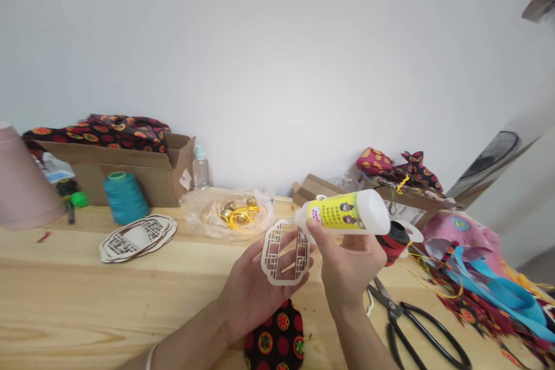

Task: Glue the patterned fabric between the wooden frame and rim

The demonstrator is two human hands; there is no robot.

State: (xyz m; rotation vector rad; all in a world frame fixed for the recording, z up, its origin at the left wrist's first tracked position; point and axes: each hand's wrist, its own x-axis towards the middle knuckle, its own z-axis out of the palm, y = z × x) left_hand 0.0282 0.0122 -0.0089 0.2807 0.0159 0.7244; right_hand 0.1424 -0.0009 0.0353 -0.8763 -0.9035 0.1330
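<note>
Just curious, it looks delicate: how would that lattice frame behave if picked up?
The lattice frame seems light and stiff, resting flat against the left hand. Its narrow strips could probably snap if bent. Being flat, it would likely lie still rather than roll.

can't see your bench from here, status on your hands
Left hand holding wooden frame. Right hand holding glue bottle, tilted, nozzle beside frame. Under hands: fabric piece; scissors off to the right.
</note>
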